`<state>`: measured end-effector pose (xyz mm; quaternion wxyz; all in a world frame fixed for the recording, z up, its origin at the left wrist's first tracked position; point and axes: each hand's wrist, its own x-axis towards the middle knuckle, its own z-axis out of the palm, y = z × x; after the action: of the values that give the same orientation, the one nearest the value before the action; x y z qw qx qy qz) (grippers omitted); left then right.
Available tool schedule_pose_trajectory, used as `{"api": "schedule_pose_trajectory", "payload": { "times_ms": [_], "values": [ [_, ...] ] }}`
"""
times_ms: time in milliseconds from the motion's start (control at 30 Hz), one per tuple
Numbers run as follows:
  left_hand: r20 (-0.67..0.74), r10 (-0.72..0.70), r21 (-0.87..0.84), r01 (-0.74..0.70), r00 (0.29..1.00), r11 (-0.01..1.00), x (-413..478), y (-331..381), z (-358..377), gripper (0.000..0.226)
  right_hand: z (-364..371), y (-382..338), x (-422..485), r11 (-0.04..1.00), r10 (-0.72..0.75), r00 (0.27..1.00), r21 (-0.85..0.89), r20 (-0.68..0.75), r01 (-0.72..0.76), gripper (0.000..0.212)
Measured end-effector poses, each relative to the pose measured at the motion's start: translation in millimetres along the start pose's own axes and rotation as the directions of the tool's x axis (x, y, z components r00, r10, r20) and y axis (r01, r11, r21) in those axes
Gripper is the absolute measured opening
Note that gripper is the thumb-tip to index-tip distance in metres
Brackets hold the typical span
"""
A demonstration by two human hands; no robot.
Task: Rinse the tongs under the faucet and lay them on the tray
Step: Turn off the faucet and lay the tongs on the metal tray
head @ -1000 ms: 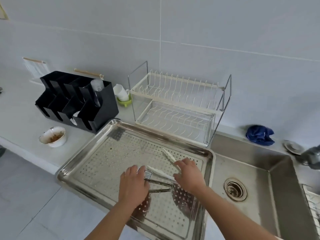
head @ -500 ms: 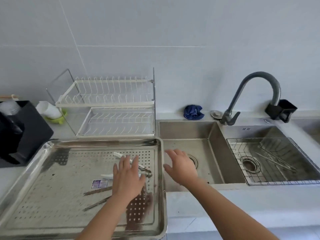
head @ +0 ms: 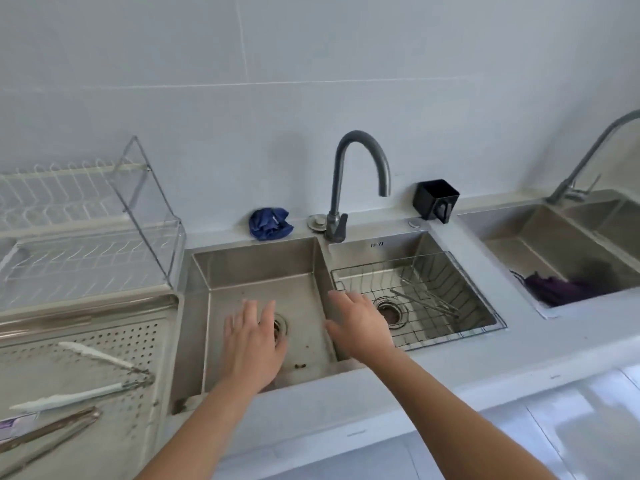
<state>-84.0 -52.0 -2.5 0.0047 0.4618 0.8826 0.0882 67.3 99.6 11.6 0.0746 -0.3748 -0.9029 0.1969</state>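
White-tipped tongs [head: 86, 375] lie spread open on the perforated steel tray [head: 152, 334] at the left, with plain metal tongs [head: 48, 433] beside them near the front. More metal tongs [head: 426, 301] rest in the wire basket [head: 446, 271] inside the right sink basin. The grey faucet [head: 360, 168] arches over that basin; no water is visible. My left hand [head: 254, 344] hovers over the left basin, fingers apart and empty. My right hand [head: 360, 323] is spread and empty above the divider between the basins.
A white dish rack [head: 79, 216] stands behind the tray. A blue cloth [head: 270, 223] and a sink plug [head: 317, 222] lie by the faucet base. A black holder [head: 434, 199] sits right of the faucet. A second sink [head: 554, 251] with a purple cloth is at far right.
Both hands let go of the white-tipped tongs on the tray and moved right over the sink. The view swung right, bringing the faucet and basket to the centre.
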Motion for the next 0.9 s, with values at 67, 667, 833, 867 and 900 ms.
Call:
{"api": "schedule_pose_trajectory", "payload": {
  "times_ms": [67,667,833,867,900],
  "values": [
    [0.015,0.011,-0.007,-0.011,1.0,1.0,8,28,6,0.067,-12,30,0,1.0,0.025,1.0,-0.003,0.005,-0.025,0.055],
    [0.093,0.154,-0.123,-0.142,0.984,0.982,125,148,93,0.068,-40,196,50,0.937,0.345,0.933,-0.092,0.101,-0.336,0.052],
    [0.133,0.09,-0.165,-0.067,0.987,0.984,133,162,118,0.071,-34,228,77,0.928,0.365,0.916,-0.141,0.169,-0.344,0.058],
    [0.149,0.07,-0.159,-0.046,0.986,0.986,133,163,124,0.072,-31,235,82,0.931,0.357,0.917,-0.152,0.177,-0.333,0.06],
    [0.162,0.053,-0.143,-0.029,0.985,0.989,132,165,129,0.073,-28,242,89,0.933,0.346,0.92,-0.167,0.184,-0.318,0.063]
  ]
}}
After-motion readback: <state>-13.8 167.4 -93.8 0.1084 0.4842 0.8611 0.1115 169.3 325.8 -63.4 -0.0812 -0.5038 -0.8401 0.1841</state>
